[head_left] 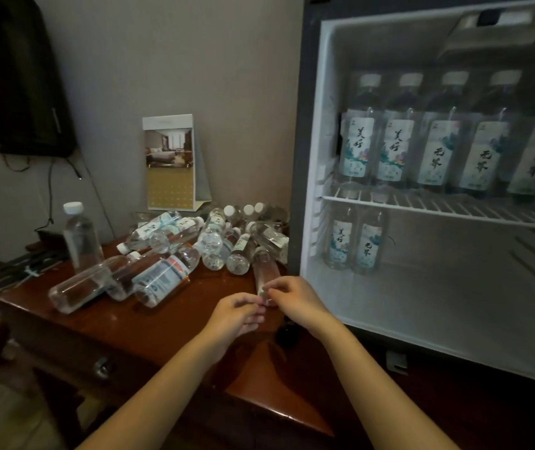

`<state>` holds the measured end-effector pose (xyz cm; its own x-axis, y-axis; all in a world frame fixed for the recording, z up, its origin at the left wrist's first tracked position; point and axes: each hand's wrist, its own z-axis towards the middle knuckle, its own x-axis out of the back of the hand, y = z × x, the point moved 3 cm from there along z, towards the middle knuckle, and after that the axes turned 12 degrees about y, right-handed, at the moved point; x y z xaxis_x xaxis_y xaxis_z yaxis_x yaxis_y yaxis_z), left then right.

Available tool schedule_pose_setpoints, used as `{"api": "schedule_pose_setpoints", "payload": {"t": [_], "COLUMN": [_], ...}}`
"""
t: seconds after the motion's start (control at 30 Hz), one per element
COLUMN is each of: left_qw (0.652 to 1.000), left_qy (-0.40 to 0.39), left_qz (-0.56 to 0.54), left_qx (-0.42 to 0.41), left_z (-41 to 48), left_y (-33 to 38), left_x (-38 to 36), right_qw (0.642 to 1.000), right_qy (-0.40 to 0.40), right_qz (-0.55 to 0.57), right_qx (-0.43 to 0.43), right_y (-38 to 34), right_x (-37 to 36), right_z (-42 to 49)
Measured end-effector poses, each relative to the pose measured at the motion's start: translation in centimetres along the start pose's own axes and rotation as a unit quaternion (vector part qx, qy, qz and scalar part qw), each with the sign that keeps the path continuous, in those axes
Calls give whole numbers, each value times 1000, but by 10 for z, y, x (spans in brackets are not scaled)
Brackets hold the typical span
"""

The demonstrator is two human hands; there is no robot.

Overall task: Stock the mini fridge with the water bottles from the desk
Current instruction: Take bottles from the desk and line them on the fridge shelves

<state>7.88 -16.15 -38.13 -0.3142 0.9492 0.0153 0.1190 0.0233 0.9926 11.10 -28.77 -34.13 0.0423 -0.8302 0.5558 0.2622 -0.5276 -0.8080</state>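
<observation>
A heap of clear water bottles (214, 235) lies on the brown wooden desk (149, 323), and one stands upright (81, 238) at the left. The open mini fridge (421, 306) on the right holds several labelled bottles (434, 147) on its wire shelf (447, 212) and two (353, 241) on the floor below. One unlabelled bottle (264, 271) lies with its cap end toward me. My right hand (295, 300) pinches that end. My left hand (237, 315) meets it there, fingers curled at the same end.
A standing hotel card (170, 164) leans at the wall behind the heap. A dark television (13, 76) hangs at the upper left with cables below it. The desk drawer has a metal knob (102, 368). A small dark object (287, 332) lies on the desk by the fridge's lower left corner.
</observation>
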Motion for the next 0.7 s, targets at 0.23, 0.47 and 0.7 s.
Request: {"api": "schedule_pose_setpoints", "payload": {"t": [0.23,0.47,0.7], "left_qw": [993,989,991], "left_qy": [112,141,119], "left_qz": [-32,-14,2], "left_qx": [27,37,54], "left_z": [21,23,26], "left_y": [-11,-17,-18], "left_x": [55,80,67], "right_qw": [977,911,919], "right_qy": [68,100,70], "right_qz": [-195,-400,-382], "right_qx": [57,7,-62], "right_y": [-12,4,-2], "right_x": [-59,-78,-72], "right_z": [34,55,55]}}
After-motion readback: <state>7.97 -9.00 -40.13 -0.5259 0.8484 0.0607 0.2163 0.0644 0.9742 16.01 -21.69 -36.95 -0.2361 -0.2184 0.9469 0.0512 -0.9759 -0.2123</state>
